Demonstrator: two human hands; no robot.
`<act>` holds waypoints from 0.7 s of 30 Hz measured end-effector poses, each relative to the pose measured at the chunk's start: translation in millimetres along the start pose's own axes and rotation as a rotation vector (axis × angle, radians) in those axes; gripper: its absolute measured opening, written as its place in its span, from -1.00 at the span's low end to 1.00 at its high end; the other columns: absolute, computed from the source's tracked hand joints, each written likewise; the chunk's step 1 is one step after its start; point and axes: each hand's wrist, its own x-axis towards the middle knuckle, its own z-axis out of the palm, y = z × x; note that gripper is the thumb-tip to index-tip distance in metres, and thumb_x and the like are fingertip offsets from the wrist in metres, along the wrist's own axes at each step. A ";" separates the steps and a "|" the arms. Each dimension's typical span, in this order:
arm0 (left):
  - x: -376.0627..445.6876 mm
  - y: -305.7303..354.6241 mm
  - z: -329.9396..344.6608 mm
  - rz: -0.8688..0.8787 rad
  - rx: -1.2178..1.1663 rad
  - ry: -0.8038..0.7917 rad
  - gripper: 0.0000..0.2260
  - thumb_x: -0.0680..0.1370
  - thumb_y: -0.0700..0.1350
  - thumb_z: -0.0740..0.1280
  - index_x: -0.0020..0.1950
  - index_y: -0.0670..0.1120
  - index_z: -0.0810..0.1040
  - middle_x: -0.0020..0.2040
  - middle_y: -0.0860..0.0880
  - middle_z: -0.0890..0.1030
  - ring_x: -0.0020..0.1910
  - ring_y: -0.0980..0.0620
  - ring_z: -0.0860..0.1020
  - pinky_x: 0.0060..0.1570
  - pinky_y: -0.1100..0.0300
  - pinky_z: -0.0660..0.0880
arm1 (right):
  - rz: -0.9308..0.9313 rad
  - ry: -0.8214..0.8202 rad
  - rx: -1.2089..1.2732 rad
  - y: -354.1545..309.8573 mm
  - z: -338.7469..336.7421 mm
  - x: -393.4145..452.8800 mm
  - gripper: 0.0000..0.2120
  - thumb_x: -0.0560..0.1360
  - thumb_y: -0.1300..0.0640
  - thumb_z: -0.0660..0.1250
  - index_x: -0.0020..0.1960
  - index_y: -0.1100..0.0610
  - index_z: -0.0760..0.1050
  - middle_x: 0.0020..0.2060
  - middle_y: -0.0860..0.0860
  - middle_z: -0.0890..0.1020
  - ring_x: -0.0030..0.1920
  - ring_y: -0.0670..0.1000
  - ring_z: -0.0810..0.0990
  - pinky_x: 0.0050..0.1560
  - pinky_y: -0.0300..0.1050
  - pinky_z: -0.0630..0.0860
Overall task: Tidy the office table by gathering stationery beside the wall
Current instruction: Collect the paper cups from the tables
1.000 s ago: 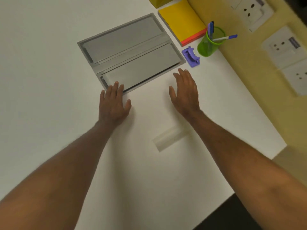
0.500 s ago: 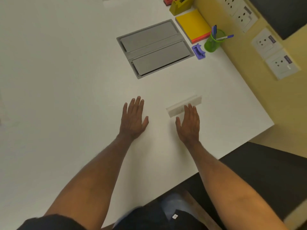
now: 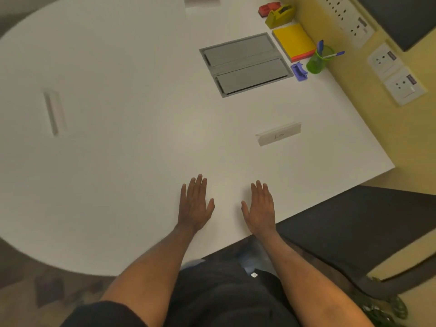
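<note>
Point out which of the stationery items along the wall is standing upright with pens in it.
The green pen cup: it stands upright holding blue pens. The yellow notepad, purple stapler and yellow tape dispenser beside it hold nothing.

Both hands (image 3: 227,207) apparently flat on white table (image 3: 118,161).

An office: white meeting table (image 3: 118,161) with cable hatch (image 3: 245,64) (stationery beside wall sockets (image 3: 398,86)).

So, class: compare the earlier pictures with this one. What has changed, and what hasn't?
Both hands, left hand and right hand, drew back flat from the grey panel to the table's near edge, holding nothing. The stationery by the wall, such as the green pen cup, stayed put.
</note>
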 end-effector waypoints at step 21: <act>-270.7 -19.6 72.1 -0.211 0.008 -0.006 -0.34 0.67 0.18 0.05 0.67 -0.06 -0.08 0.68 -0.06 -0.12 0.66 -0.07 -0.10 0.62 -0.13 -0.11 | -0.216 -0.119 -0.184 -3.2 72.9 -203.9 -0.30 0.68 -0.20 0.01 0.66 0.15 -0.10 0.66 0.08 -0.07 0.65 0.12 -0.12 0.64 0.09 -0.01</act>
